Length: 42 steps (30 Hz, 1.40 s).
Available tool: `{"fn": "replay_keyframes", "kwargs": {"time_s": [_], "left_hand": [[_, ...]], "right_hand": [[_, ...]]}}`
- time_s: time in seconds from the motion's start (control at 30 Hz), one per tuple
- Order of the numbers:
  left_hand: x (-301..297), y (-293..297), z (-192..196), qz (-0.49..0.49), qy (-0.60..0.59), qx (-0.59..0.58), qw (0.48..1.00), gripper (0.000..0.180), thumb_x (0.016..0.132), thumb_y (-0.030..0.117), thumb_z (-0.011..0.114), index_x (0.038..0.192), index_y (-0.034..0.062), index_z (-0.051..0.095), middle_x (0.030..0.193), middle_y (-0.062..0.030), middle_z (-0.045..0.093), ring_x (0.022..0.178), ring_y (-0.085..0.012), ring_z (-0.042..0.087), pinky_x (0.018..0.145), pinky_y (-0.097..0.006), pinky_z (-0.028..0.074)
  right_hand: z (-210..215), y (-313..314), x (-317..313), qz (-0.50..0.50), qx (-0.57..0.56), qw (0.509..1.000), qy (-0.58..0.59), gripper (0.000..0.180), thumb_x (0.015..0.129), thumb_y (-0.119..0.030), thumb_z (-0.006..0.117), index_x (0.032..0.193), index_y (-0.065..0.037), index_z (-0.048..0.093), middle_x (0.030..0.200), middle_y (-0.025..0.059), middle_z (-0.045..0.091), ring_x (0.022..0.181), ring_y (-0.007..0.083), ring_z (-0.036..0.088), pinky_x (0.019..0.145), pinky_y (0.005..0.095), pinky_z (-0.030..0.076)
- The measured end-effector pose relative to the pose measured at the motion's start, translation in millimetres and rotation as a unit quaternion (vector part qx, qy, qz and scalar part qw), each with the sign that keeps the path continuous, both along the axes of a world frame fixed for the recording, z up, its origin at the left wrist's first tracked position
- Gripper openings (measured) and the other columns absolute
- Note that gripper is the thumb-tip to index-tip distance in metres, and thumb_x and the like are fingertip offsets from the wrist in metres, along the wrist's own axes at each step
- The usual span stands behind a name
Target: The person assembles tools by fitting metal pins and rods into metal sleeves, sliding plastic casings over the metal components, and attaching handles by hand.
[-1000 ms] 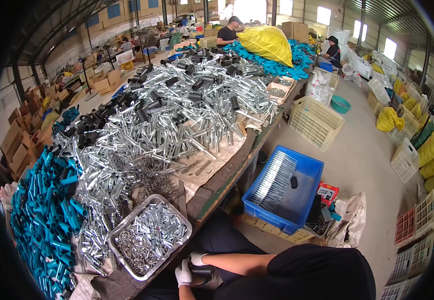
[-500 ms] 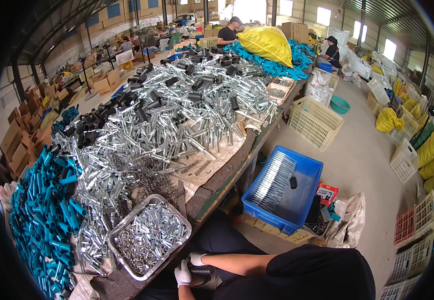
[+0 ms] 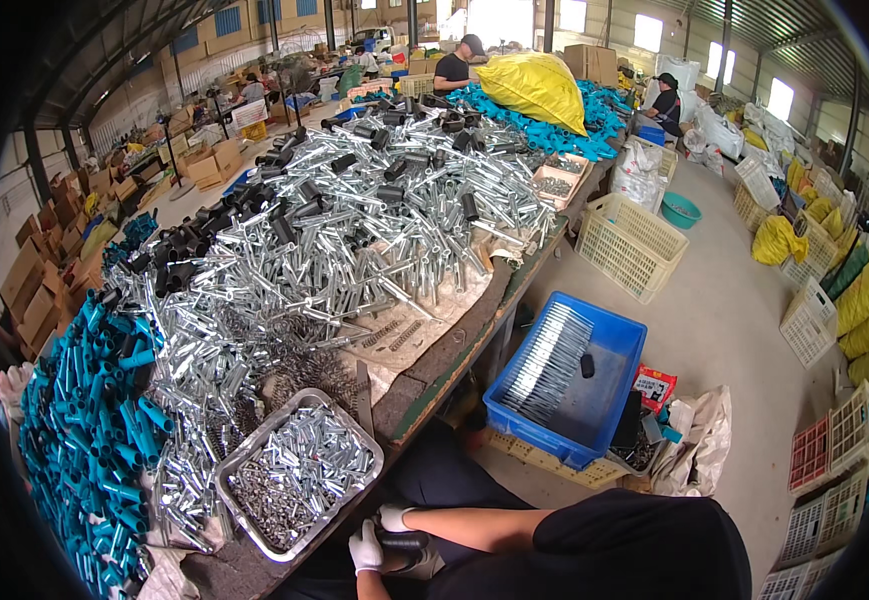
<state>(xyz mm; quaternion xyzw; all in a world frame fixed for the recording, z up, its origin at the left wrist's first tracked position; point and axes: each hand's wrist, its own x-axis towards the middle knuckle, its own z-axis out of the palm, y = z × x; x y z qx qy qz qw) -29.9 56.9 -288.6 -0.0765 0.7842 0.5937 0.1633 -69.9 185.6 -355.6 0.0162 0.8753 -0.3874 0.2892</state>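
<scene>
Beside the left grip (image 3: 365, 548), toward the upper left, a metal tray (image 3: 338, 508) full of small metal parts takes up the near corner of the tabletop (image 3: 424, 385); beyond it come tangled springs (image 3: 309, 370) and a broad heap of shiny metal tubes (image 3: 354, 220). Farther left of both grips rises a pile of teal tubes (image 3: 84, 450), with a co-worker's hand (image 3: 16, 390) behind it. Ahead and right of the right grip (image 3: 392, 517) sits a blue tub (image 3: 539, 440) with rows of metal rods (image 3: 552, 360), the person's dark-clad leg (image 3: 454, 480) in between. The black tube (image 3: 406, 540) is low at the lap, between the two gloved grips, next to the left one. The left forearm comes up from below; the right reaches in from the right, hand just above the tube. Fingers are small and shaded, so I can't tell whether either grip is closed on it. The tabletop edge slants close past the grips; bare floor (image 3: 694, 300) opens well off to their right, past the tub.
</scene>
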Motion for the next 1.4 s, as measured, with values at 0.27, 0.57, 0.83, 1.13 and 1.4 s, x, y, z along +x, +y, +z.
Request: {"fn": "replay_keyframes", "kwargs": {"time_s": [0.27,0.57,0.83,1.13,1.4], "left_hand": [[1,-3,-10,0.022,0.017,0.013,1.0,0.039,0.094,0.025,0.053,0.103,-0.0106,0.066,0.102,-0.0188,0.069,0.096,-0.0248,0.063,0.087,-0.036,0.046],[0,2,3,0.013,0.023,-0.007,1.0,0.039,0.093,0.025,0.053,0.102,-0.0101,0.067,0.1,-0.0194,0.07,0.094,-0.0248,0.064,0.086,-0.036,0.047],[1,0,3,0.004,0.006,-0.023,1.0,0.042,0.093,0.025,0.052,0.109,-0.0121,0.064,0.108,-0.0223,0.068,0.102,-0.0272,0.062,0.092,-0.037,0.045],[0,1,3,0.002,-0.014,0.02,1.0,0.043,0.093,0.024,0.053,0.114,-0.0121,0.062,0.112,-0.0181,0.066,0.103,-0.025,0.06,0.092,-0.035,0.045],[0,0,-1,0.003,-0.005,0.035,0.999,0.041,0.094,0.023,0.053,0.112,-0.0129,0.062,0.111,-0.017,0.067,0.101,-0.0219,0.06,0.09,-0.033,0.045]], "right_hand": [[-5,-5,0,0.003,-0.001,1.0,0.006,0.044,0.09,-0.038,0.054,0.111,-0.003,0.069,0.115,0.0207,0.066,0.108,0.033,0.063,0.091,0.0418,0.048],[-19,-3,-1,-0.018,-0.001,1.0,0.014,0.044,0.09,-0.039,0.054,0.11,-0.003,0.07,0.114,0.021,0.067,0.106,0.0333,0.064,0.091,0.042,0.048],[-2,-1,1,-0.007,-0.011,1.0,-0.008,0.043,0.09,-0.038,0.053,0.11,-0.004,0.07,0.115,0.0206,0.066,0.108,0.0328,0.063,0.092,0.0414,0.047],[-3,-1,1,-0.016,0.012,1.0,0.006,0.041,0.089,-0.037,0.054,0.11,-0.005,0.07,0.116,0.0193,0.066,0.109,0.0312,0.063,0.092,0.0409,0.048],[0,-3,1,-0.023,0.015,1.0,0.013,0.039,0.089,-0.035,0.055,0.108,-0.006,0.07,0.113,0.0183,0.067,0.105,0.0311,0.064,0.089,0.0409,0.049]]}}
